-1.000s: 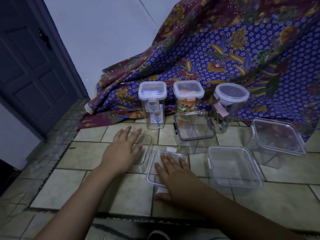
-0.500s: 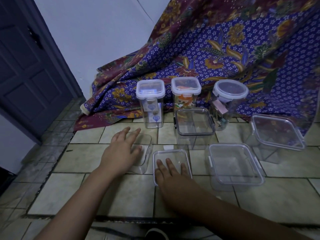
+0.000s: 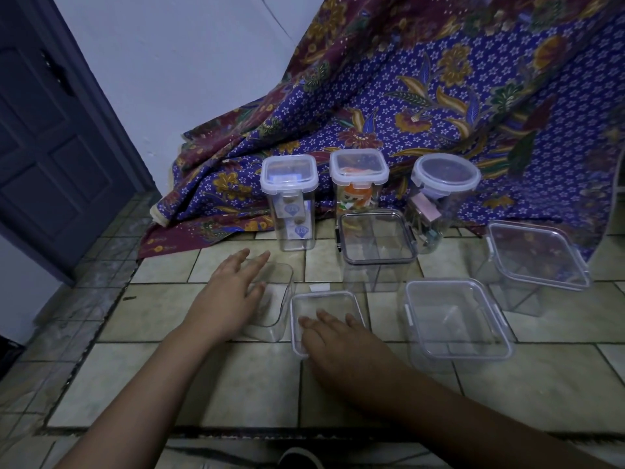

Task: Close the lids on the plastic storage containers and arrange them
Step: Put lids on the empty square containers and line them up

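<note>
On the tiled floor, my left hand (image 3: 230, 292) rests flat with fingers spread over a small clear lidless container (image 3: 275, 299). My right hand (image 3: 334, 336) lies flat on a small square clear lid (image 3: 324, 306) just to its right. A wide clear container with its lid on (image 3: 456, 319) sits further right, and a larger lidded one (image 3: 537, 255) is beyond it. A dark-rimmed lidded container (image 3: 377, 245) stands in the middle. Behind are two tall square lidded jars (image 3: 289, 198) (image 3: 358, 181) and a round lidded jar (image 3: 444, 191), all with contents.
A blue and maroon floral cloth (image 3: 439, 96) drapes behind the jars against a white wall. A dark door (image 3: 50, 147) stands at the left. The beige tiled floor (image 3: 162, 299) extends toward me, with a dark edge near the bottom.
My right hand slid back toward me along the small lid, which now lies straighter. My left hand stayed on the lidless container.
</note>
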